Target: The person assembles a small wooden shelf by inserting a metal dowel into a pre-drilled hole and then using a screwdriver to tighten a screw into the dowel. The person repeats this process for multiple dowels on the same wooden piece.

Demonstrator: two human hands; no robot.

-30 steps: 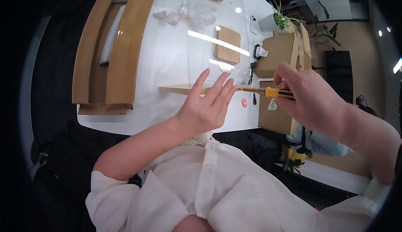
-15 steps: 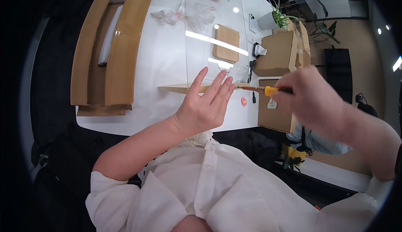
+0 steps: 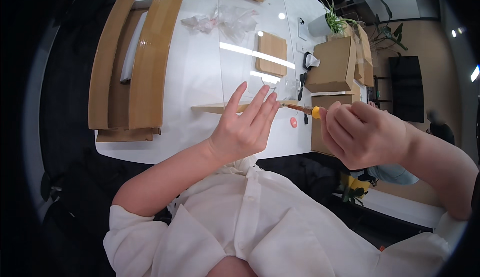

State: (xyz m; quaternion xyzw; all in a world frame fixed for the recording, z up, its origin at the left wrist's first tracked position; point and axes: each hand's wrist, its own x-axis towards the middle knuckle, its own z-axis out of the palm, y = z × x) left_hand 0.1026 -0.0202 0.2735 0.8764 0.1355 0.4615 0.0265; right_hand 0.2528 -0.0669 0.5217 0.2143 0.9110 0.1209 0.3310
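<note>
My right hand (image 3: pixel 362 133) is closed round the yellow handle of a screwdriver (image 3: pixel 301 108), held level and pointing left. Its tip meets the right end of a pale wooden board (image 3: pixel 210 108), close to my left fingertips. My left hand (image 3: pixel 248 123) has its fingers stretched out and apart, in front of that board; whether the palm presses on it is hidden. Behind the board rises a large clear panel (image 3: pixel 235 69) with bright light reflections. A small light wooden board (image 3: pixel 271 52) shows through the panel.
A long open cardboard box (image 3: pixel 147 72) lies at the left of the white table (image 3: pixel 182 139). Crumpled clear plastic (image 3: pixel 235 22) lies at the back. At right are brown boxes (image 3: pixel 330 64), a potted plant (image 3: pixel 320 26), black tools (image 3: pixel 301 84) and a red round piece (image 3: pixel 293 122).
My right hand has turned and dropped lower on the screwdriver, its fingers now wrapped round the handle. My left hand has stayed nearly still. The whole view has shifted slightly.
</note>
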